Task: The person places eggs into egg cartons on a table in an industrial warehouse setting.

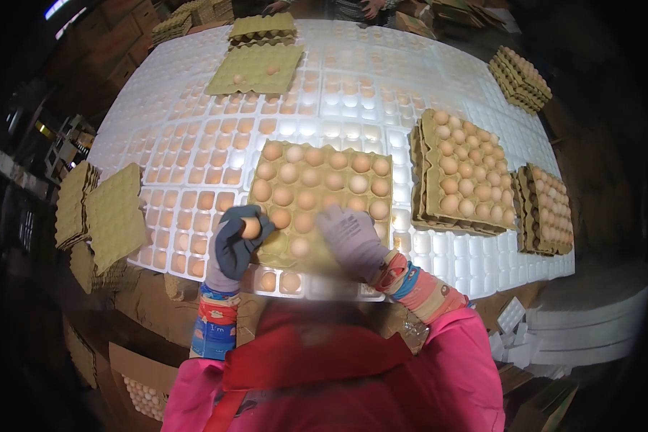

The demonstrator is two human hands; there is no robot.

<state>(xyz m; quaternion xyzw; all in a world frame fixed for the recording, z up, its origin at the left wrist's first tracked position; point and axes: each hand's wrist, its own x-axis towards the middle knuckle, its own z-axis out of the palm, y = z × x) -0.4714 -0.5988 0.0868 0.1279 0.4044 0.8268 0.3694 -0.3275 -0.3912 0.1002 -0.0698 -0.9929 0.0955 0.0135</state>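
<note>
My left hand [232, 243], in a dark blue-grey glove, is closed around a brown egg [250, 228] at the left edge of a yellowish pulp egg tray [275, 253]. Rows of eggs [310, 177] fill most of this tray, while its near part shows several bare cups. Over the tray's near right side reaches my right hand [349, 232] in a pale grey-lilac glove. Its fingers point down among the eggs and are smeared by motion, so what they touch is hidden. Beneath the tray lie white plastic trays [317, 288] with square cells, a few holding eggs.
To the right stands a stack of egg-filled pulp trays [428, 209], with another filled stack [529, 216] beyond it. A far-right stack [518, 79] also holds eggs. Pulp trays [115, 209] lean at the left edge. Farther back, a pulp tray [255, 68] carries two eggs. Another person's hand [372, 7] shows at the far edge.
</note>
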